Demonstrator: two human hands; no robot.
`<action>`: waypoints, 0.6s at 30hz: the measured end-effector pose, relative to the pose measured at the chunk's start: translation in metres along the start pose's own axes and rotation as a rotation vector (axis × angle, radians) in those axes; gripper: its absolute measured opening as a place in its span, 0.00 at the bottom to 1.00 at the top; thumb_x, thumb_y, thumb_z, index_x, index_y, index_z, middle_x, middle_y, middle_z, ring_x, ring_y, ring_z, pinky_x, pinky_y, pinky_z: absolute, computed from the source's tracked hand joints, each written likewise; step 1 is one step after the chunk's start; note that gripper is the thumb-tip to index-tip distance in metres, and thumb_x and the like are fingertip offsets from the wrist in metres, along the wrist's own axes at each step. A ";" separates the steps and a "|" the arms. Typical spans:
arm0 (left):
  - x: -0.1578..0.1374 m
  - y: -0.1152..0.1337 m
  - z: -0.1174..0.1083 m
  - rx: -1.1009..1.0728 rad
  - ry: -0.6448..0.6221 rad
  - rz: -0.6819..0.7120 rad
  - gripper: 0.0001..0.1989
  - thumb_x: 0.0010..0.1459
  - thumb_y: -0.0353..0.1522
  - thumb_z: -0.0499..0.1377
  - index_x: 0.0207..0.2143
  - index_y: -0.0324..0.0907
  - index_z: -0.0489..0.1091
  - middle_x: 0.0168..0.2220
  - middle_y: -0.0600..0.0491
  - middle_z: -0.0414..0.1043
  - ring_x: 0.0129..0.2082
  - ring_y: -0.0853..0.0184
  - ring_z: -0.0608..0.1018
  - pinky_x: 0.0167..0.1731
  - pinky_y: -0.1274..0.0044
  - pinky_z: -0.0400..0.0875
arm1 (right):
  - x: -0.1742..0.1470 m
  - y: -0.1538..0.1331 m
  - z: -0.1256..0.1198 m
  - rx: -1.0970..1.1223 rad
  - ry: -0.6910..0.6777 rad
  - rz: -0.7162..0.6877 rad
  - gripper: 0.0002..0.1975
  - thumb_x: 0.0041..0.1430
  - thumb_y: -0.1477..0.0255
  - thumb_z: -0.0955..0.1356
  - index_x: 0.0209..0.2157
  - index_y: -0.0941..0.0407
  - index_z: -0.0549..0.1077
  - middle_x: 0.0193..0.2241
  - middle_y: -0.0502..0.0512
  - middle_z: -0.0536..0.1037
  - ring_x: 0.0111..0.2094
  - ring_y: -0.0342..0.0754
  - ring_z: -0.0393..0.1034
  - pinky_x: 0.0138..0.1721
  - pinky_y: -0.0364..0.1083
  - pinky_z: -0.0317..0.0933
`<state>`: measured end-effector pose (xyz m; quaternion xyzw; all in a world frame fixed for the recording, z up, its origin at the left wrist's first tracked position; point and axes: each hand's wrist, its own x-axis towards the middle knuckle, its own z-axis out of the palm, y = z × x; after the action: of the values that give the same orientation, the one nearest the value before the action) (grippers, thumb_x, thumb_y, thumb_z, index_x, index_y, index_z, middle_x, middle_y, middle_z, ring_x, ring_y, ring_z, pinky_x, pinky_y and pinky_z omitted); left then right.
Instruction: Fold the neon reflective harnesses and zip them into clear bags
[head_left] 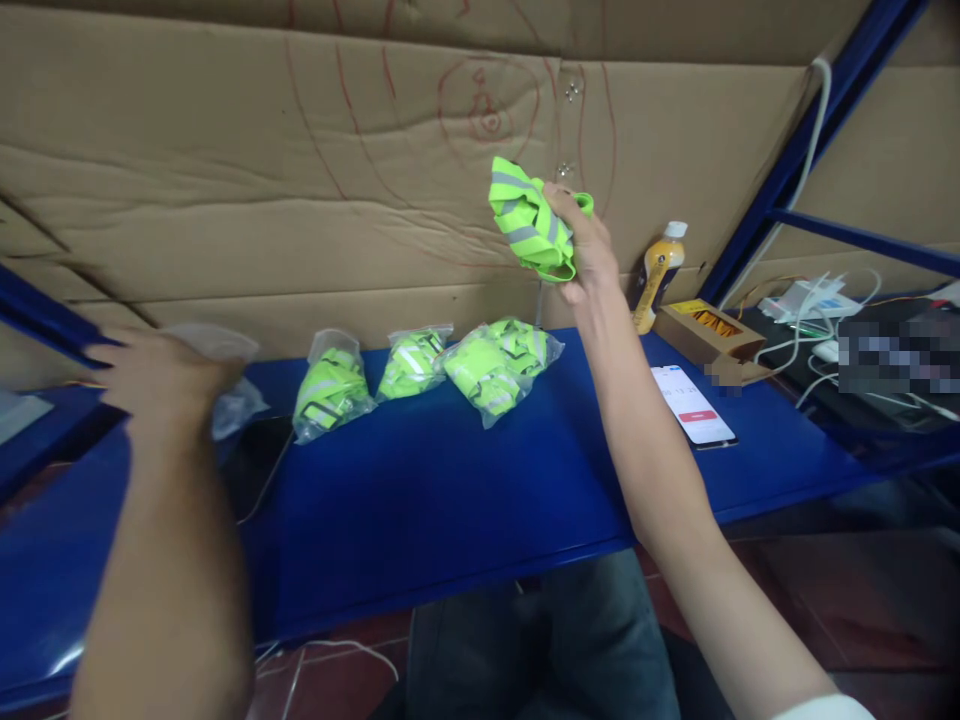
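My right hand (589, 240) is raised in front of the cardboard, closed around a bunched-up neon-green reflective vest (531, 222) with grey stripes. At the left, my left hand (161, 375) is blurred by motion, its thumb and fingers apart. Beside its thumb are clear plastic bags (238, 405), partly hidden by the hand; whether it touches them I cannot tell. Several packed vests lie in clear bags along the back of the blue table (450, 510): one bagged vest (331, 388) at left, another bagged vest (412, 362) in the middle, and overlapping bagged vests (495, 368) at right.
A lit phone (694, 405) lies right of my forearm. Behind it stand a juice bottle (660, 275) and an open cardboard box (709, 340). White cables (817, 330) clutter the far right. A dark flat device (259, 460) lies near my left forearm. A cardboard wall (225, 150) backs the table.
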<state>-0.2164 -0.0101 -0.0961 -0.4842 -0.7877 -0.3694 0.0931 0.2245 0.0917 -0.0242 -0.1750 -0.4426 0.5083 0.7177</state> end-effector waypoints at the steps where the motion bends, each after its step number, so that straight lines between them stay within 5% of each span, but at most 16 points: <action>1: 0.000 0.013 -0.007 0.038 0.143 -0.184 0.79 0.31 0.58 0.71 0.77 0.29 0.41 0.78 0.22 0.44 0.73 0.15 0.55 0.64 0.26 0.51 | -0.002 0.000 0.001 0.002 -0.008 0.002 0.23 0.41 0.59 0.85 0.35 0.51 0.78 0.34 0.46 0.82 0.38 0.46 0.78 0.41 0.47 0.77; 3: 0.001 0.045 -0.020 0.002 0.240 0.007 0.74 0.36 0.50 0.70 0.78 0.24 0.42 0.80 0.28 0.42 0.79 0.28 0.49 0.76 0.40 0.46 | -0.007 -0.002 0.005 -0.015 -0.024 -0.020 0.21 0.42 0.60 0.85 0.35 0.51 0.79 0.32 0.45 0.81 0.35 0.44 0.75 0.38 0.44 0.75; 5: -0.001 0.083 -0.027 -0.102 0.234 0.414 0.70 0.39 0.46 0.67 0.79 0.28 0.43 0.79 0.36 0.50 0.79 0.34 0.52 0.79 0.46 0.40 | -0.013 -0.008 0.011 -0.092 -0.039 -0.060 0.20 0.43 0.59 0.85 0.35 0.50 0.80 0.31 0.45 0.80 0.34 0.44 0.74 0.36 0.44 0.74; 7: -0.008 0.124 -0.024 -0.262 0.194 0.834 0.63 0.45 0.44 0.67 0.80 0.36 0.48 0.75 0.43 0.59 0.73 0.40 0.65 0.75 0.51 0.57 | -0.021 -0.017 0.018 -0.200 -0.051 -0.120 0.20 0.45 0.58 0.84 0.36 0.48 0.80 0.32 0.46 0.79 0.36 0.47 0.76 0.36 0.45 0.73; 8: -0.014 0.144 -0.021 -0.350 0.183 0.988 0.60 0.48 0.44 0.67 0.80 0.36 0.49 0.76 0.42 0.58 0.72 0.41 0.65 0.75 0.52 0.58 | -0.024 -0.022 0.020 -0.249 -0.057 -0.162 0.20 0.45 0.57 0.84 0.36 0.48 0.80 0.33 0.47 0.80 0.38 0.48 0.77 0.37 0.46 0.74; 10: -0.028 0.179 -0.010 -0.423 0.098 1.073 0.53 0.59 0.43 0.63 0.81 0.39 0.45 0.80 0.42 0.50 0.76 0.42 0.60 0.78 0.51 0.47 | -0.028 -0.033 0.021 -0.319 -0.065 -0.255 0.19 0.46 0.58 0.83 0.36 0.49 0.79 0.35 0.48 0.80 0.42 0.50 0.77 0.40 0.46 0.75; 12: -0.045 0.205 0.000 -0.505 0.038 1.108 0.52 0.64 0.48 0.62 0.81 0.43 0.42 0.76 0.39 0.56 0.73 0.40 0.65 0.75 0.47 0.55 | -0.028 -0.043 0.016 -0.393 -0.083 -0.327 0.19 0.47 0.59 0.83 0.37 0.50 0.79 0.37 0.49 0.81 0.45 0.51 0.77 0.44 0.47 0.75; 18: -0.083 0.240 0.022 -0.480 -0.016 0.966 0.67 0.49 0.62 0.73 0.79 0.48 0.42 0.74 0.39 0.58 0.71 0.36 0.66 0.72 0.47 0.61 | -0.033 -0.065 0.010 -0.590 -0.231 -0.276 0.20 0.45 0.64 0.84 0.38 0.52 0.79 0.38 0.51 0.81 0.47 0.53 0.77 0.46 0.50 0.76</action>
<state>0.0308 0.0093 -0.0359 -0.8018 -0.3694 -0.4504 0.1334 0.2508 0.0336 0.0114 -0.2546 -0.6683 0.2732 0.6434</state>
